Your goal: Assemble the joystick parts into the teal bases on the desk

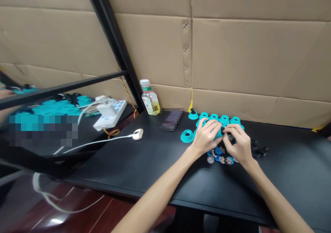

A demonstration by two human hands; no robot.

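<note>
My left hand (206, 136) is wrapped round a turquoise cup-shaped plastic part (218, 133), tilted toward the right. At its right end my right hand (239, 144) has its fingertips closed on a small black piece (223, 131), mostly hidden by the fingers. Behind both hands stand rows of turquoise flanged rings (214, 116). One turquoise piece (193, 115) at the back left has a black part sticking up from it. A lone ring (187, 135) lies left of my left hand. Below the hands are blue and silver discs (210, 159); small black parts (260, 152) lie to the right.
A bottle of yellow liquid (151, 102) stands at the back beside a blurred dark flat object (172, 119). A white cable ends in a small pale device (138, 134). Past the black metal frame (111, 26), a power strip (110, 115) and more turquoise parts (57, 105) occupy another surface. Cardboard (258, 53) walls the back.
</note>
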